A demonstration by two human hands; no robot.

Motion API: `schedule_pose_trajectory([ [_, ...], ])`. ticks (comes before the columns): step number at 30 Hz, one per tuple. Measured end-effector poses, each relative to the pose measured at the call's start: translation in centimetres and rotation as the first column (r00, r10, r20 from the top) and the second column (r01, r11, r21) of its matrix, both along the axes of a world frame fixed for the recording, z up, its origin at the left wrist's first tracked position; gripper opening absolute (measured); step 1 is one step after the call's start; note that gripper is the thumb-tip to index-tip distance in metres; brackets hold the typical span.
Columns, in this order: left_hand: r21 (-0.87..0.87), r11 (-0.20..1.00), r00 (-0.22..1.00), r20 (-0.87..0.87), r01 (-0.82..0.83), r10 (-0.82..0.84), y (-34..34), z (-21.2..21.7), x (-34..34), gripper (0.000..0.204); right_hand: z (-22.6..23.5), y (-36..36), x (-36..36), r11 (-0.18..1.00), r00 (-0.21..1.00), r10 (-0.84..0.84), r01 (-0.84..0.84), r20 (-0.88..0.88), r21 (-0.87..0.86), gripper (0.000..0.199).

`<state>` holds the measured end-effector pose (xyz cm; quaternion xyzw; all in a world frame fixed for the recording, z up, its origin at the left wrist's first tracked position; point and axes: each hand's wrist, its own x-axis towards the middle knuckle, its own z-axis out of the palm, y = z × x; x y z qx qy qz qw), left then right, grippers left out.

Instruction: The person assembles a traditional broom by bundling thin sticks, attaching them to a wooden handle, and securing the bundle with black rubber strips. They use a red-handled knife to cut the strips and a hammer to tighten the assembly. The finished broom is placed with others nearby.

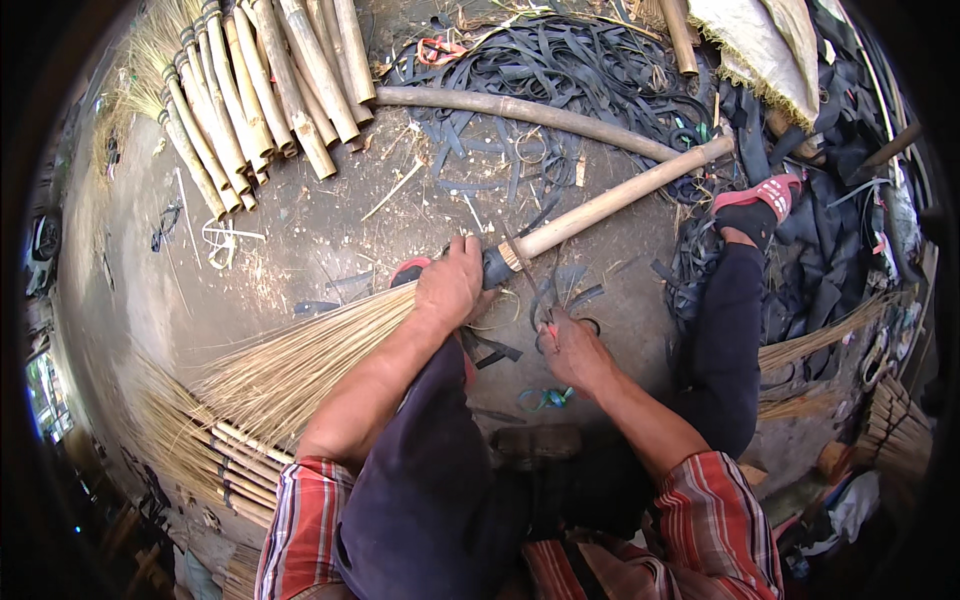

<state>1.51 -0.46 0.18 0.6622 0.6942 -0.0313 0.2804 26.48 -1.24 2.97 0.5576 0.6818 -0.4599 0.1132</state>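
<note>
A grass broom lies slantwise before me. Its straw bristles (pixel 310 350) fan out to the left, and its pale bamboo handle (pixel 630 198) points up to the right. My left hand (pixel 452 282) is closed round the broom beside a black rubber binding (pixel 495 268), where bristles meet handle. My right hand (pixel 578 352) is closed on what looks like a pair of scissors (pixel 540 290), with a dark loop by the fingers. The narrow metal reaches up against the handle's end at the binding. Dark strips near the scissors make their exact outline hard to tell.
Bundled brooms with bamboo handles (pixel 270 90) lie at the far left, more brooms (pixel 240 455) at the near left. A heap of black rubber strips (pixel 560 75) is at the back. A bamboo pole (pixel 520 108) crosses behind. My sandalled foot (pixel 752 212) is at right.
</note>
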Motion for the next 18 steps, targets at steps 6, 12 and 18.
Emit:
schedule_pose_trajectory([
  [6, -0.139, 0.990, 0.999, -0.037, 0.012, -0.017, 0.1, 1.1, 0.1, 0.074, 0.1, 1.0, 0.1, 0.887, 0.887, -0.462, 0.462, -0.023, -0.012, 0.030],
  [12, -0.066, 0.997, 0.999, -0.013, -0.035, 0.034, -0.7, 0.1, 0.7, 0.068, 0.3, -0.2, 0.1, 0.991, 0.998, -0.042, 0.035, 0.051, 0.131, 0.031],
  [18, -0.080, 0.993, 0.995, 0.029, -0.089, 0.091, -1.0, -0.2, 0.5, 0.067, -0.2, -0.8, -0.4, 0.996, 0.997, -0.064, 0.067, -0.036, 0.062, 0.033],
])
